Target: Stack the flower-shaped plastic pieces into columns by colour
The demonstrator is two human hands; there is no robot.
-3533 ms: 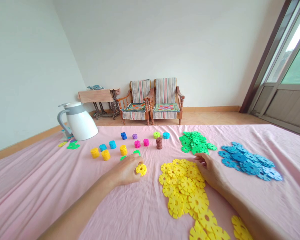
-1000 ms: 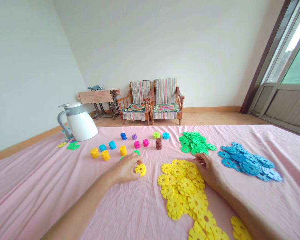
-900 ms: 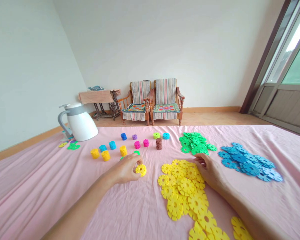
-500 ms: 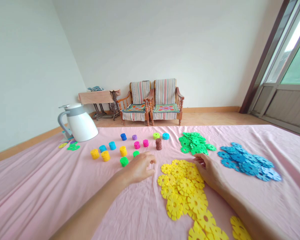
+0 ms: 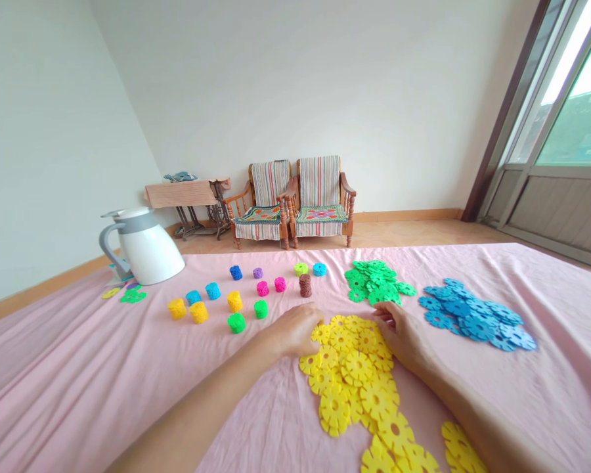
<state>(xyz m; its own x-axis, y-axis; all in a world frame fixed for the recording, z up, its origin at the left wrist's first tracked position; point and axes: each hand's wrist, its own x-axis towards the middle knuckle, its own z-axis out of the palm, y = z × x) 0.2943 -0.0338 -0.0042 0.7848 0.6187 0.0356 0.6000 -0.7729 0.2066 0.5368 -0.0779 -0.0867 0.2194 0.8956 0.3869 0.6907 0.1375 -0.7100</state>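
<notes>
The left hand (image 5: 293, 330) is curling over the edge of the yellow flower discs (image 5: 357, 368), kept apart by colour, its grip unclear, while the right hand (image 5: 401, 336) is lying open beside them.

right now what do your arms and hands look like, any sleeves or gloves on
The left arm and right arm are bare as far as the view shows, with no sleeves. The left hand and right hand wear no gloves, and no ring, watch or bracelet shows.
</notes>
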